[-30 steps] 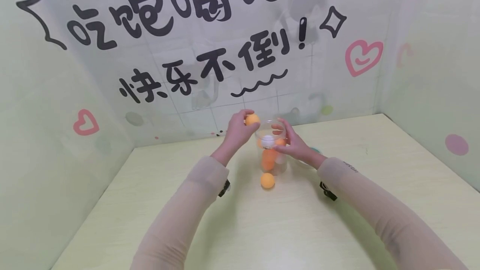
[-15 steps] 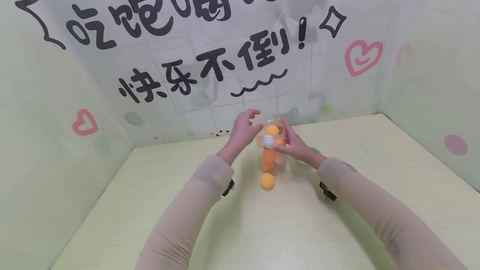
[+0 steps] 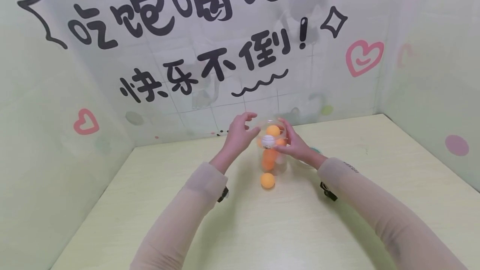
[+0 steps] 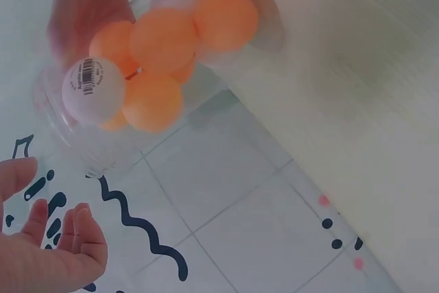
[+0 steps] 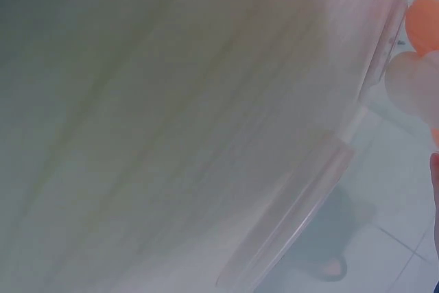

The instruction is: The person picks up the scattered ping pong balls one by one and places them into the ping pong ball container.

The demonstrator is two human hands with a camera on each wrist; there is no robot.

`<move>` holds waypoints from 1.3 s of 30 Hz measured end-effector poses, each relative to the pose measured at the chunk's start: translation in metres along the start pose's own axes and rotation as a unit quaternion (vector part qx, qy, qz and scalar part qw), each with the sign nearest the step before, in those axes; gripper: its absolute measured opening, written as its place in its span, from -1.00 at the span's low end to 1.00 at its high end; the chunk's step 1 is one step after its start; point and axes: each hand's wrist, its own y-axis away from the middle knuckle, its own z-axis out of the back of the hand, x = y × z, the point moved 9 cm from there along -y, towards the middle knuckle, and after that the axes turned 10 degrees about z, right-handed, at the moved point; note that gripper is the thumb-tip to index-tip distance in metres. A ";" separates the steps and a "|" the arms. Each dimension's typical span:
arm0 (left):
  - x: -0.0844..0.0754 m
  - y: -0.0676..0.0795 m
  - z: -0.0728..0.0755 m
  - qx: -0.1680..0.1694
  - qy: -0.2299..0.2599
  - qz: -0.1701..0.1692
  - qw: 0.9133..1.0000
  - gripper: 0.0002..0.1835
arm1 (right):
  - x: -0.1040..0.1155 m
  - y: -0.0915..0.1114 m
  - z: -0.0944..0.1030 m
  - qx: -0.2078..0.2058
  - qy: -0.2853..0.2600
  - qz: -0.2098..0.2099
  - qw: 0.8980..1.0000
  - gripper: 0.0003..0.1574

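Observation:
A clear plastic jar (image 3: 282, 165) stands toward the back of the table, holding several orange ping-pong balls and at least one white one. My right hand (image 3: 298, 147) grips its upper side, thumb in front and fingers behind. Left of the rim, my left hand (image 3: 240, 133) holds nothing, its fingers loosely bent. Near the top lie an orange ball (image 3: 273, 131) and a white ball (image 4: 94, 91) with a barcode print. One more orange ball (image 3: 268, 181) rests on the table just in front of the jar. In the right wrist view, the right hand is mostly out of frame.
Partly hidden behind the right wrist lies a round, teal-edged thing (image 3: 316, 151) on the table. A clear shallow edge (image 5: 295, 214) crosses the right wrist view. Pale printed wall sheets stand behind the pale table (image 3: 292, 228) and along both sides.
My left hand has let go of an orange ball, which now sits inside the jar's top. It has then drawn back slightly left. The right hand keeps its grip.

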 end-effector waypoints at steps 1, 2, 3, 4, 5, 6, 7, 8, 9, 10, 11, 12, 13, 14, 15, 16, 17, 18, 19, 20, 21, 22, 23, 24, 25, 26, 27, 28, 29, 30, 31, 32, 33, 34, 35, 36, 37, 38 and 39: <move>0.002 0.002 0.001 -0.003 0.004 -0.001 1.000 -0.59 | 0.001 0.000 0.000 -0.001 0.003 0.003 1.000 0.02; 0.004 0.004 0.001 -0.006 0.007 -0.001 1.000 -0.60 | 0.000 0.000 0.001 -0.002 0.002 0.002 1.000 0.03; 0.007 0.006 0.002 -0.009 0.007 0.001 1.000 -0.61 | 0.000 0.000 0.001 -0.003 0.001 0.002 1.000 0.03; 0.010 0.008 0.002 -0.012 0.006 0.003 1.000 -0.62 | 0.000 0.000 0.001 -0.004 0.000 0.003 1.000 0.04; 0.013 0.010 0.002 -0.012 0.006 0.006 1.000 -0.63 | 0.000 0.000 0.000 -0.004 -0.001 0.003 1.000 0.04; 0.017 0.012 0.002 -0.012 0.003 0.011 1.000 -0.63 | 0.001 0.000 0.000 -0.004 -0.001 0.003 1.000 0.04; 0.021 0.013 0.001 -0.011 0.000 0.014 1.000 -0.64 | 0.000 0.000 0.000 -0.004 -0.001 0.003 1.000 0.04; 0.026 0.015 0.001 -0.009 -0.003 0.018 1.000 -0.65 | 0.000 0.000 0.000 -0.004 -0.002 0.002 1.000 0.04; 0.030 0.017 0.000 -0.006 -0.006 0.022 1.000 -0.65 | 0.000 0.000 0.000 -0.004 0.001 0.002 1.000 0.04; 0.034 0.018 -0.002 -0.004 -0.007 0.024 1.000 -0.66 | -0.001 0.000 0.000 -0.004 0.003 0.002 1.000 0.04; 0.038 0.019 -0.003 0.000 -0.008 0.027 1.000 -0.67 | -0.001 0.000 0.000 -0.004 0.006 0.001 1.000 0.04; 0.041 0.020 -0.005 0.003 -0.011 0.027 1.000 -0.69 | -0.002 0.000 0.000 -0.003 0.007 0.001 1.000 0.04; 0.044 0.022 -0.007 0.008 -0.014 0.027 1.000 -0.71 | -0.002 0.000 0.000 -0.003 0.007 0.000 1.000 0.04; 0.047 0.023 -0.009 0.013 -0.019 0.026 0.999 -0.73 | -0.003 0.000 0.000 -0.002 0.006 0.000 1.000 0.04; 0.049 0.025 -0.012 0.021 -0.026 0.025 0.999 -0.75 | -0.004 0.000 0.000 -0.002 0.004 -0.001 1.000 0.04; 0.052 0.026 -0.016 0.030 -0.035 0.026 0.999 -0.77 | -0.004 0.000 0.000 -0.002 0.002 -0.002 1.000 0.04; 0.054 0.028 -0.021 0.041 -0.046 0.025 0.998 -0.79 | -0.005 0.000 0.000 -0.002 0.000 -0.002 1.000 0.04; 0.055 0.029 -0.025 0.053 -0.059 0.023 0.997 -0.80 | -0.005 0.000 0.000 -0.003 -0.001 -0.002 1.000 0.04; 0.057 0.031 -0.030 0.065 -0.072 0.024 0.995 -0.81 | -0.005 0.000 0.000 -0.004 -0.004 -0.001 1.000 0.04; 0.059 0.033 -0.036 0.078 -0.086 0.023 0.993 -0.81 | -0.005 0.000 0.000 -0.004 -0.006 0.000 1.000 0.04; 0.060 0.035 -0.041 0.092 -0.098 0.022 0.991 -0.80 | -0.004 0.000 0.000 -0.005 -0.006 0.002 1.000 0.04; 0.062 0.036 -0.046 0.105 -0.111 0.020 0.988 -0.79 | -0.003 0.000 0.000 -0.005 -0.005 0.004 1.000 0.04; 0.063 0.038 -0.051 0.117 -0.123 0.017 0.985 -0.78 | -0.002 0.001 0.000 -0.004 -0.004 0.006 1.000 0.04; 0.064 0.040 -0.056 0.129 -0.134 0.015 0.982 -0.76 | -0.001 0.000 0.000 -0.004 -0.004 0.008 1.000 0.04; 0.066 0.042 -0.061 0.142 -0.144 0.016 0.979 -0.74 | -0.001 0.000 0.000 -0.004 -0.003 0.009 1.000 0.04; 0.068 0.044 -0.065 0.153 -0.153 0.014 0.976 -0.72 | 0.000 0.000 0.000 -0.003 -0.002 0.009 1.000 0.04; 0.069 0.045 -0.069 0.162 -0.161 0.011 0.973 -0.70 | 0.001 0.000 0.000 -0.003 0.000 0.010 1.000 0.05; 0.069 0.047 -0.072 0.170 -0.171 0.007 0.971 -0.68 | 0.001 0.000 0.000 -0.002 -0.001 0.010 1.000 0.05; 0.069 0.048 -0.076 0.176 -0.182 0.000 0.967 -0.66 | 0.001 0.000 -0.001 -0.001 0.000 0.012 1.000 0.05; 0.069 0.050 -0.079 0.181 -0.194 -0.007 0.964 -0.64 | 0.002 0.000 -0.001 -0.001 -0.001 0.013 1.000 0.05; 0.069 0.051 -0.081 0.183 -0.203 -0.014 0.962 -0.63 | 0.002 0.000 -0.001 0.000 -0.001 0.014 1.000 0.05; 0.067 0.052 -0.083 0.183 -0.213 -0.026 0.960 -0.61 | 0.002 0.000 -0.001 0.000 -0.002 0.015 1.000 0.05; 0.066 0.053 -0.084 0.183 -0.220 -0.033 0.958 -0.61 | 0.002 0.000 -0.001 0.000 -0.001 0.016 1.000 0.05; 0.065 0.054 -0.086 0.182 -0.228 -0.038 0.956 -0.60 | 0.002 -0.001 -0.001 0.000 -0.002 0.017 1.000 0.04; 0.065 0.054 -0.087 0.181 -0.234 -0.040 0.954 -0.60 | 0.002 -0.001 -0.001 0.000 -0.003 0.017 1.000 0.04; 0.065 0.055 -0.089 0.182 -0.235 -0.039 0.954 -0.60 | 0.002 0.000 0.000 0.000 -0.003 0.016 1.000 0.05; 0.065 0.055 -0.090 0.183 -0.236 -0.038 0.954 -0.60 | 0.002 0.000 0.000 0.000 -0.002 0.015 1.000 0.05; 0.066 0.055 -0.092 0.184 -0.239 -0.037 0.953 -0.61 | 0.001 0.000 0.000 0.000 -0.004 0.015 1.000 0.04; 0.067 0.055 -0.093 0.185 -0.241 -0.034 0.952 -0.61 | 0.001 0.000 -0.001 0.000 -0.005 0.015 1.000 0.04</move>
